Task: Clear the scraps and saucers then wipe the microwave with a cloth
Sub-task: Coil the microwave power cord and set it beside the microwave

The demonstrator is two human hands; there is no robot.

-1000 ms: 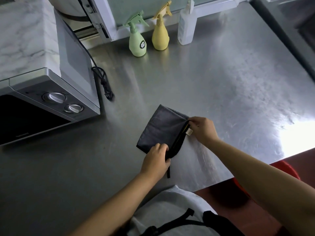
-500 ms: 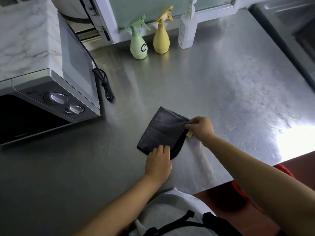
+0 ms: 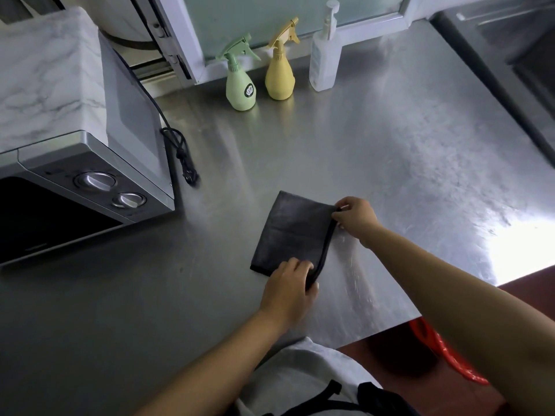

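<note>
- Microwave [image 3: 90, 181]: stands at the far left of the steel desk [image 3: 390, 145], door closed, two round dials on its right panel. A marble-patterned cover lies on its top.
- Power cord [image 3: 180, 151]: black, bundled, lies on the desk just beside the microwave's right side.
- Green spray bottle [image 3: 240, 85], yellow spray bottle [image 3: 280, 76] and white pump bottle [image 3: 322, 61]: upright in a row at the far edge of the desk, against the window frame.
- Cloth [image 3: 291, 232]: dark grey, folded into a rectangle, lies flat near the middle of the desk, well apart from the microwave.
- Left hand [image 3: 289, 285]: fingers press on the near corner of the cloth, thumb tucked under the folded right edge, gripping that corner.
- Right hand [image 3: 356, 216]: fingertips pinch the far right corner of the cloth at the fold.
- Red object [image 3: 444, 352]: partly visible below the near right edge of the desk; its kind cannot be told.
</note>
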